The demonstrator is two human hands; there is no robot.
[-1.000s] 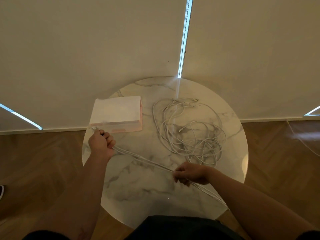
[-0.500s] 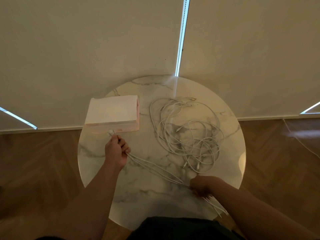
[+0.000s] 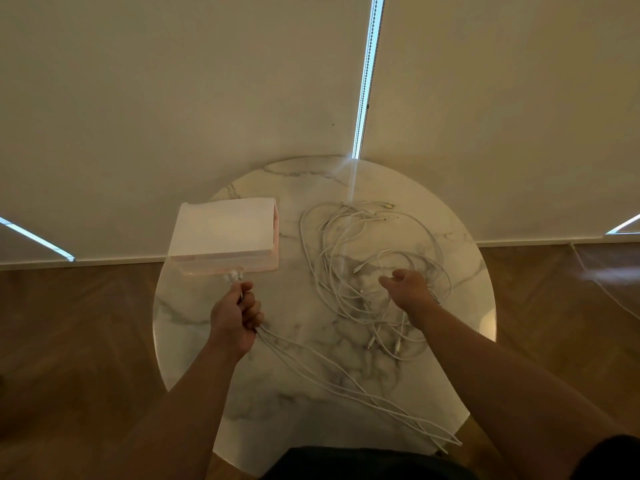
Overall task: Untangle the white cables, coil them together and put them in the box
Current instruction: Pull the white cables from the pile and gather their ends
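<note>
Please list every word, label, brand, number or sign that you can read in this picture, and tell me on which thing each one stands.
There is no readable text anywhere in this view.
Pale pink rectangular box: its top face is plain and shows no label.
White cables: the plugs are too small to show any marking.
Round marble table: only grey veins, no print.

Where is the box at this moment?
Head view: the box sits far left on the round table, just beyond the left hand gripping a cable bundle, left of the loose cable tangle.
</note>
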